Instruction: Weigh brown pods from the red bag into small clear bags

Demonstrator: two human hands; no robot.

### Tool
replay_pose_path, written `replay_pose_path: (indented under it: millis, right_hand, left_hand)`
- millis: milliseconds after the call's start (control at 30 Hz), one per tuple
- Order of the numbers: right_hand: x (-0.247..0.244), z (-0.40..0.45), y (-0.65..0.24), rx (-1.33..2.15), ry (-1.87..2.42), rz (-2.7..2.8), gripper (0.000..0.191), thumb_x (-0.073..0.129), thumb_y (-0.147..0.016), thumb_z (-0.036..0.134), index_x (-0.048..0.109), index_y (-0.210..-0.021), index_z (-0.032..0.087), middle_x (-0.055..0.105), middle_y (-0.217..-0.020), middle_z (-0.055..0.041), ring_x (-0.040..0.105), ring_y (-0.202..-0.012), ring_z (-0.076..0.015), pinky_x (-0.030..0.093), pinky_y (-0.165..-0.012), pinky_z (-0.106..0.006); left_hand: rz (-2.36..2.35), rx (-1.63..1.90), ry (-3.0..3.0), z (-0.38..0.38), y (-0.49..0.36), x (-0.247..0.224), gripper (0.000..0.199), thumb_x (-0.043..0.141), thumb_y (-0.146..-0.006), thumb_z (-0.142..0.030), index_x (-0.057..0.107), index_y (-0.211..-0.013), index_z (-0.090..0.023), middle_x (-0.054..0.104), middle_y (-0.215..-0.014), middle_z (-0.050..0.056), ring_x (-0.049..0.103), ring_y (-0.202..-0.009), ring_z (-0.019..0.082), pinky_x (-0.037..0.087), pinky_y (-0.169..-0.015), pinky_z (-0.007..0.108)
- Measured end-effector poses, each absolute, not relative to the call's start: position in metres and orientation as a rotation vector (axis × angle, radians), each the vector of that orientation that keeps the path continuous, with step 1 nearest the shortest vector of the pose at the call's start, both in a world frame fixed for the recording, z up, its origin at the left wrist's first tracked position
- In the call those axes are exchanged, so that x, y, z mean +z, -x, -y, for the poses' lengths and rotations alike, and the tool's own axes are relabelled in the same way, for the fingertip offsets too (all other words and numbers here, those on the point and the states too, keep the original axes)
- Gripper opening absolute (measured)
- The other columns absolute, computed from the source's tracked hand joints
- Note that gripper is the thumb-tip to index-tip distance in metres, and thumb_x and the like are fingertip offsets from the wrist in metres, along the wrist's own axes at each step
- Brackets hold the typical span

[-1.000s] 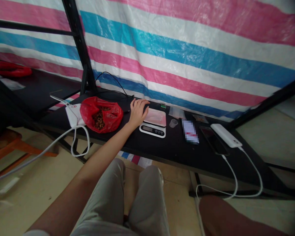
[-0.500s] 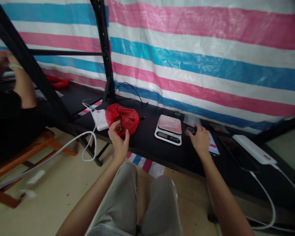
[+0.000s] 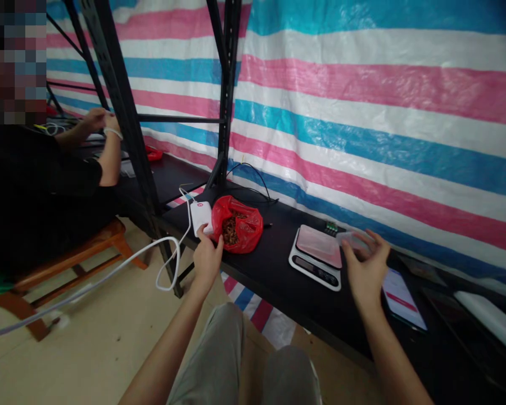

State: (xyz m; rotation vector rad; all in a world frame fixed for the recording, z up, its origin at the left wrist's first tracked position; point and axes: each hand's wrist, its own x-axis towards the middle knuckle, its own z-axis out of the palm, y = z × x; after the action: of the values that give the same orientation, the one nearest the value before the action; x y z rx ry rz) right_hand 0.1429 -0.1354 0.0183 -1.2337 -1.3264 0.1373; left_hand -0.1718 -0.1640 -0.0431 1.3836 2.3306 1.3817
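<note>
My left hand (image 3: 208,256) is at the near left edge of a red plastic bag (image 3: 253,228), thumb and forefinger apart. The thumb tip is against the bag, and the forefinger is by a white power bank (image 3: 200,216). Small brown pieces (image 3: 231,232) lie inside the opened bag. My right hand (image 3: 367,273) is just right of a white digital scale (image 3: 318,247), its fingers curled round a clear plastic piece (image 3: 349,238). The hand hides part of that piece, so its full shape does not show.
Right of my hand lies a lit phone (image 3: 403,301), then a dark phone (image 3: 457,326) and a long white power bank (image 3: 489,320). A small green object (image 3: 331,226) is behind the scale. Black shelf posts (image 3: 124,107) and a white cable (image 3: 122,264) stand left, near a co-worker (image 3: 46,185).
The view has swung left. My left hand has moved from over the bag's opening to its near left edge. My right hand has risen from the table with the clear piece.
</note>
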Motion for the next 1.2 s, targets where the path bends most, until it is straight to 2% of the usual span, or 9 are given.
replay_pose_path:
  millis: [167, 333, 433, 533, 667, 767, 900, 1000, 1200]
  right_hand:
    - [0.036, 0.159, -0.008, 0.538, 0.915, 1.695, 0.045, 0.051, -0.081, 0.025, 0.033, -0.123, 0.022, 0.058, -0.112, -0.0098, 0.059, -0.097, -0.0168, 0.047, -0.086, -0.035]
    - [0.008, 0.136, 0.059, 0.639, 0.942, 1.958, 0.041, 0.047, -0.079, 0.015, 0.038, -0.118, 0.020, 0.058, -0.111, -0.0077, 0.057, -0.102, -0.0165, 0.044, -0.090, -0.034]
    - [-0.005, 0.119, 0.058, 0.534, 1.090, 2.032, 0.038, 0.046, -0.079, 0.013, 0.039, -0.116, 0.017, 0.059, -0.108, -0.0097, 0.057, -0.101, -0.0192, 0.044, -0.089, -0.037]
    - [-0.007, 0.113, 0.046, 0.266, 1.205, 2.105, 0.040, 0.042, -0.080, 0.013, 0.039, -0.120, 0.015, 0.055, -0.117, -0.0130, 0.054, -0.108, -0.0219, 0.040, -0.092, -0.040]
    - [-0.003, 0.113, 0.029, -0.034, 1.353, 2.227, 0.047, 0.042, -0.080, 0.011, 0.035, -0.126, 0.013, 0.055, -0.119, -0.0154, 0.051, -0.113, -0.0231, 0.028, -0.102, -0.046]
    - [-0.001, 0.112, 0.018, -0.166, 1.413, 2.267, 0.048, 0.040, -0.081, 0.012, 0.033, -0.129, 0.012, 0.054, -0.119, -0.0154, 0.054, -0.107, -0.0228, 0.025, -0.103, -0.047]
    - [0.003, 0.111, 0.005, -0.326, 1.511, 2.239, 0.045, 0.039, -0.082, 0.014, 0.036, -0.127, 0.012, 0.058, -0.110, -0.0143, 0.059, -0.095, -0.0233, 0.029, -0.099, -0.046]
    - [0.011, 0.111, -0.006, -0.378, 1.619, 2.211, 0.042, 0.042, -0.081, 0.016, 0.041, -0.124, 0.013, 0.061, -0.100, -0.0132, 0.060, -0.089, -0.0249, 0.033, -0.094, -0.045]
    - [0.032, 0.100, -0.015, -0.019, 1.474, 2.127, 0.047, 0.045, -0.080, 0.020, 0.033, -0.125, 0.014, 0.058, -0.109, -0.0140, 0.059, -0.097, -0.0250, 0.043, -0.083, -0.038]
  left_hand:
    - [-1.947, 1.715, -1.323, 0.158, 0.155, -0.050, 0.030, 0.044, -0.085, -0.026, 0.033, -0.112, -0.018, 0.065, -0.092, 0.009, 0.065, -0.079, 0.022, 0.049, -0.068, 0.033]
    - [-1.512, 1.874, -1.211, 0.166, 0.135, -0.051, 0.031, 0.041, -0.086, -0.023, 0.026, -0.113, -0.019, 0.063, -0.101, 0.011, 0.064, -0.082, 0.016, 0.051, -0.070, 0.029]
    - [-1.671, 1.762, -1.262, 0.173, 0.140, -0.052, 0.033, 0.040, -0.085, -0.024, 0.027, -0.115, -0.019, 0.063, -0.091, 0.007, 0.062, -0.068, 0.016, 0.049, -0.062, 0.029]
    - [-2.048, 1.679, -1.417, 0.172, 0.155, -0.052, 0.032, 0.048, -0.080, -0.026, 0.038, -0.109, -0.016, 0.057, -0.084, 0.006, 0.058, -0.074, 0.020, 0.048, -0.068, 0.035]
    - [-2.347, 1.690, -1.737, 0.160, 0.169, -0.039, 0.042, 0.054, -0.074, -0.018, 0.043, -0.114, -0.013, 0.049, -0.108, 0.015, 0.048, -0.102, 0.028, 0.042, -0.084, 0.044]
    - [-2.415, 1.460, -2.099, 0.153, 0.168, -0.020, 0.036, 0.049, -0.076, -0.009, 0.050, -0.111, -0.020, 0.047, -0.119, 0.014, 0.044, -0.108, 0.029, 0.037, -0.089, 0.046]
    - [-2.210, 1.023, -2.583, 0.144, 0.159, -0.004, 0.018, 0.046, -0.082, -0.010, 0.059, -0.091, -0.017, 0.055, -0.108, 0.011, 0.049, -0.100, 0.026, 0.038, -0.088, 0.044]
    - [-1.972, 0.880, -2.764, 0.134, 0.157, -0.006, 0.017, 0.045, -0.083, -0.011, 0.062, -0.085, -0.015, 0.057, -0.105, 0.010, 0.050, -0.102, 0.022, 0.037, -0.093, 0.041]
    - [-1.546, 0.760, -2.912, 0.130, 0.147, -0.018, 0.026, 0.043, -0.084, -0.010, 0.062, -0.100, -0.018, 0.058, -0.112, 0.008, 0.051, -0.107, 0.018, 0.028, -0.104, 0.039]
